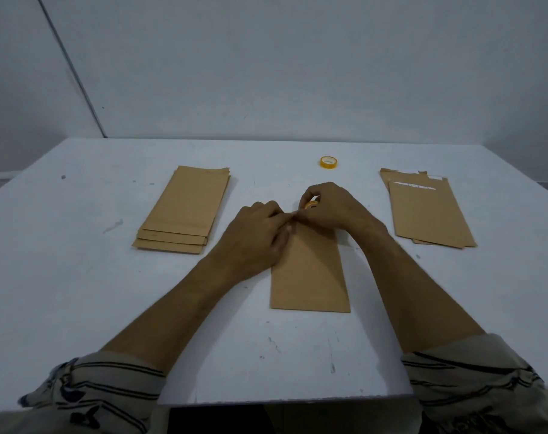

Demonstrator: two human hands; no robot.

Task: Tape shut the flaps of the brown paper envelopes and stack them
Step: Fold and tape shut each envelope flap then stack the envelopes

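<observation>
White table fills the lower frame. Left of centre, a neat stack of brown envelopes, no flaps showing. At right, a looser pile of envelopes with pale strips at its top edges, probably those still to be sealed. One envelope lies flat at centre frame, long side toward the person, its top end hidden under both hands. Left hand rests on the envelope's upper left, fingertips bunched at the flap edge. Whether they pinch a free tape end or only press paper, I cannot tell; the tape itself is too thin to see. Right hand curls around a small yellow tape roll, gripping it just above the flap. A spare tape roll sits apart, upper centre. Step in hand, by my reading: drawing tape across the flap. To do it well, pin the flap flat with the left fingertips, pull the roll low and parallel to the paper, keep the strip centred over the flap edge, smooth outward before tearing. Envelope is light and may slide, so keep weight on it.
</observation>
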